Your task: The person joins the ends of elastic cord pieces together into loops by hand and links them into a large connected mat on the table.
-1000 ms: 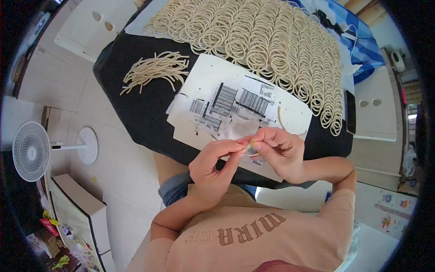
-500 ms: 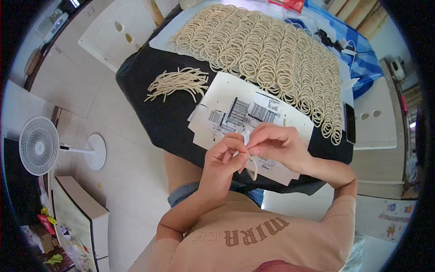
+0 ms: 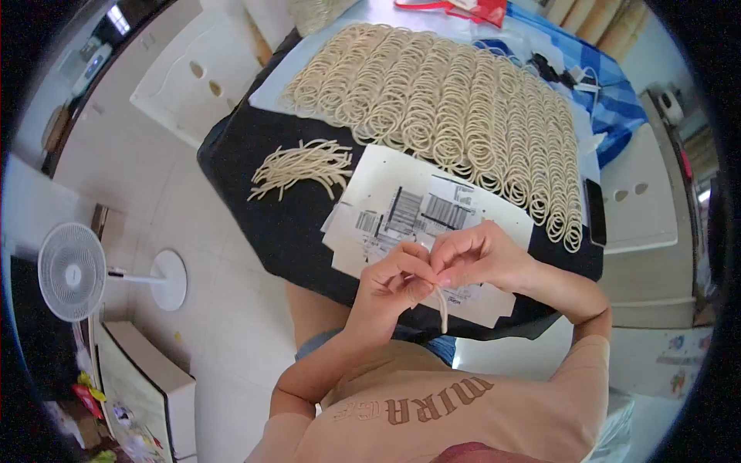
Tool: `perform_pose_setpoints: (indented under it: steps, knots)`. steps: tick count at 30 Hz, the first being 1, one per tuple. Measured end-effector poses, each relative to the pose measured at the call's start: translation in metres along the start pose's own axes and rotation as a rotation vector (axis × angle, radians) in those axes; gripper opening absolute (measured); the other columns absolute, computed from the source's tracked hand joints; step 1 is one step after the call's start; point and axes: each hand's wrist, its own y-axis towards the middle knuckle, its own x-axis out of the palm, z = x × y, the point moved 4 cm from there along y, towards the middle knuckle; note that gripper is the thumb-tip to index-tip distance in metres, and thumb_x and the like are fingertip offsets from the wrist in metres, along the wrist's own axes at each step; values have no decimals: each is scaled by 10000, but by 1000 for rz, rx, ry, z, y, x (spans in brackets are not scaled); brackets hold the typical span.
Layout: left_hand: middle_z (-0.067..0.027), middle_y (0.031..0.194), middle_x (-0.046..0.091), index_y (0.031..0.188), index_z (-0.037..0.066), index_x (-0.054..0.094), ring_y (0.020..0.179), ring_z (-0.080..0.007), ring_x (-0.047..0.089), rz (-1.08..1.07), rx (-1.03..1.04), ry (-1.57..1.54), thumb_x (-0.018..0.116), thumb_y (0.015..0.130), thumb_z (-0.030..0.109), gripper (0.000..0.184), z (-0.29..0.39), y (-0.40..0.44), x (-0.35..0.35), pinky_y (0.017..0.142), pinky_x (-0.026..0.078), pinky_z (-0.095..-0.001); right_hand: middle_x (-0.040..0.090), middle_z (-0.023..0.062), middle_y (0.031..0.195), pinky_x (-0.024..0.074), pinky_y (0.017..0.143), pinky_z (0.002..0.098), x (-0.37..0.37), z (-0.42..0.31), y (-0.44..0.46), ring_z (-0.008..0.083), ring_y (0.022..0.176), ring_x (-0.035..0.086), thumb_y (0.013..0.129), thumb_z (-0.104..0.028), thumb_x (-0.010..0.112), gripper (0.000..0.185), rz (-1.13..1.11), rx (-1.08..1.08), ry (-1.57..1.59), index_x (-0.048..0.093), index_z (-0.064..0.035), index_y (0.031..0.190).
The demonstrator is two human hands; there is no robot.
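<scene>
A short beige cord [image 3: 444,315] hangs down from between my fingertips, its upper part hidden by them. My left hand [image 3: 392,284] pinches it with thumb and forefinger. Right beside, touching at the fingertips, my right hand [image 3: 480,256] is closed in a pinch on the same cord. Both hands are over the lower edge of a flat white cardboard sheet [image 3: 363,251] with printed barcode labels. A loose bundle of straight beige cords [image 3: 301,168] lies left of the cardboard. Beyond it, many beige cord rings [image 3: 432,92] lie overlapping in long rows.
The table has a black cover [image 3: 255,208]. A dark phone [image 3: 594,212] lies at its right edge. Farther back are a red bag [image 3: 482,11] and a blue checked cloth [image 3: 614,100]. White chairs [image 3: 193,77] stand around, and a white fan [image 3: 73,272] is at the left.
The view has shifted, so the table items appear slightly lower. Both hands remain pinched together; the cord's free end now hangs straighter downward.
</scene>
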Motion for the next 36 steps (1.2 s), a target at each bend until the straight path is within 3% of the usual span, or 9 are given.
perform_pose_setpoints:
  steps: [5, 7, 10, 14, 18, 22, 26, 32, 36]
  knots:
    - [-37, 1007, 539, 988, 23, 630, 850, -112, 531, 66, -20, 139, 587, 858, -31, 147, 2, 15, 2, 755, 439, -246, 658, 12, 846, 449, 628, 196, -16, -8, -6, 41, 754, 572, 820, -91, 709, 121, 50, -39, -32, 698, -18, 916]
    - [-43, 1031, 565, 1039, 9, 617, 788, -98, 557, 179, -65, 202, 544, 899, 16, 158, 10, 21, -8, 691, 458, -236, 664, 13, 831, 454, 628, 198, -38, -20, -10, 47, 755, 580, 815, -104, 709, 129, 196, -27, -119, 702, -19, 912]
    - [-56, 954, 588, 1021, 9, 611, 708, -95, 540, 314, 126, 505, 533, 899, 10, 144, 40, 36, -23, 607, 431, -216, 674, 14, 815, 462, 625, 205, -93, -46, -15, 58, 729, 587, 806, -151, 710, 171, 495, -110, -138, 707, -14, 908]
    - [-73, 1066, 576, 1064, 38, 619, 785, -104, 580, 392, 392, 1318, 559, 842, -75, 256, 75, 43, -61, 647, 460, -214, 655, -2, 789, 434, 587, 222, -213, -64, -15, 53, 684, 559, 823, -211, 699, 191, 855, -211, -409, 693, -24, 861]
    - [-121, 1041, 585, 1023, 34, 647, 927, -272, 583, 391, 481, 1768, 581, 796, -73, 260, 88, 41, -82, 791, 469, -321, 643, -7, 753, 428, 572, 221, -300, -53, -7, 52, 661, 550, 816, -244, 713, 236, 1003, -100, -460, 702, -23, 899]
    - [-110, 1042, 585, 1007, 34, 658, 986, -277, 556, 380, 382, 1727, 580, 775, -80, 270, 87, 43, -86, 831, 449, -339, 614, 2, 675, 419, 536, 230, -340, -37, 5, 71, 602, 537, 786, -249, 743, 239, 1015, -84, -380, 698, -17, 825]
    - [-90, 1042, 582, 1000, 47, 663, 979, -248, 544, 400, 369, 1731, 617, 791, -40, 231, 86, 45, -87, 748, 463, -312, 588, 0, 604, 410, 492, 240, -376, -21, 20, 84, 534, 519, 758, -253, 768, 239, 992, -94, -358, 687, -31, 726]
    - [-69, 1028, 573, 1000, 71, 663, 959, -215, 535, 391, 358, 1735, 683, 800, 37, 205, 84, 48, -87, 645, 460, -268, 638, 42, 655, 435, 528, 231, -397, -20, 32, 86, 556, 548, 795, -238, 722, 234, 1122, 46, -840, 724, -12, 857]
    - [-81, 1014, 572, 973, 70, 650, 950, -235, 545, 383, 312, 1753, 696, 785, 47, 195, 88, 53, -83, 673, 464, -289, 649, 107, 646, 471, 554, 319, -382, -28, 27, 144, 568, 591, 765, -312, 719, 318, 1194, -152, -979, 727, -13, 874]
